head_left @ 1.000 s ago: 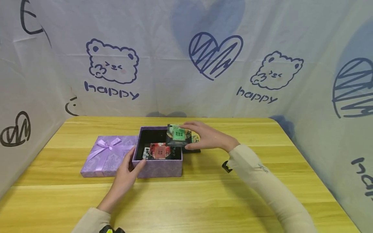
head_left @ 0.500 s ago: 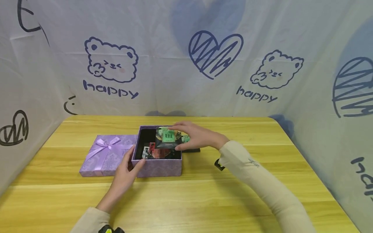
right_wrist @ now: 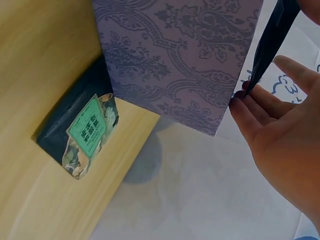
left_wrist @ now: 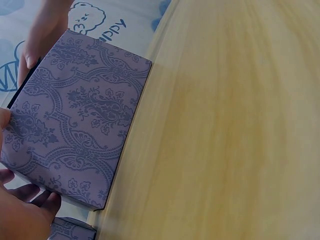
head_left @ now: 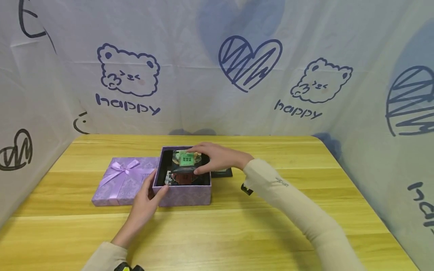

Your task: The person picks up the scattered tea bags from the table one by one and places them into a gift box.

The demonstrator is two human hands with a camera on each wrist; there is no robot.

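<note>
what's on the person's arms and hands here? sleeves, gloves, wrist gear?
Both hands are bare: left hand, right hand, no gloves or rings visible. Long beige sleeves reach both wrists; the right one carries small dark lettering near the cuff. A black device sits under the right wrist; a black-and-yellow one at the left.

Bright, even, soft-shadowed light; wrist views slightly blurred, with wide-angle edge bending.

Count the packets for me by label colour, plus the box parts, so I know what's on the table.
Green-label packets: 2, one held by the right hand over the purple box, one on the table beside the box.
Red-label packets: 1, lying in the box.
Box parts: 2, the open box and its bowed lid.
Total: 5.
</note>
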